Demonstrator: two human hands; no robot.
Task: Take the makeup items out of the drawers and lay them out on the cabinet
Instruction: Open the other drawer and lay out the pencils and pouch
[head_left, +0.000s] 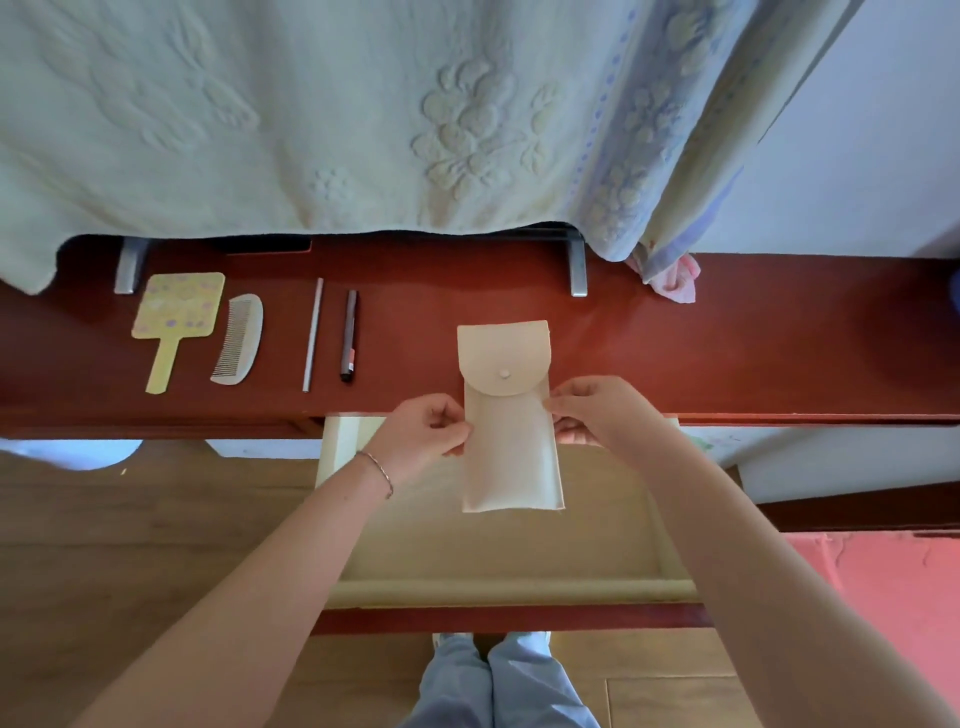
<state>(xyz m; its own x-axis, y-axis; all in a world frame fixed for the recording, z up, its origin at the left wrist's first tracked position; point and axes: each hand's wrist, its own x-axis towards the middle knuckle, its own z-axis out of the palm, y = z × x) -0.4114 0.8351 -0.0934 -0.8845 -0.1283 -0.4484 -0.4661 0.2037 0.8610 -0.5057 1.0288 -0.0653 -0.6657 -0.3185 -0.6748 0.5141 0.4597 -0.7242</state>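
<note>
While standing over the open drawer (498, 561), holding a cream snap-flap pouch (509, 415) by its two long sides: left hand (428, 426) pinching the left side, right hand (597, 410) the right, fingers (457, 427) of both closed on the fabric. Pouch's long axis running straight away from the body, flap end already over the table's (753, 338) front edge, bottom end hanging above the drawer. Both hands about equally near; a short push forward and down probably enough to lay it flat. Farther left along the table, lying parallel, well apart from the pouch: dark pen-like liner (349, 335), silver stick (312, 335), comb (240, 339), hand mirror (174, 325). Beyond, a draped quilt (311, 114).
</note>
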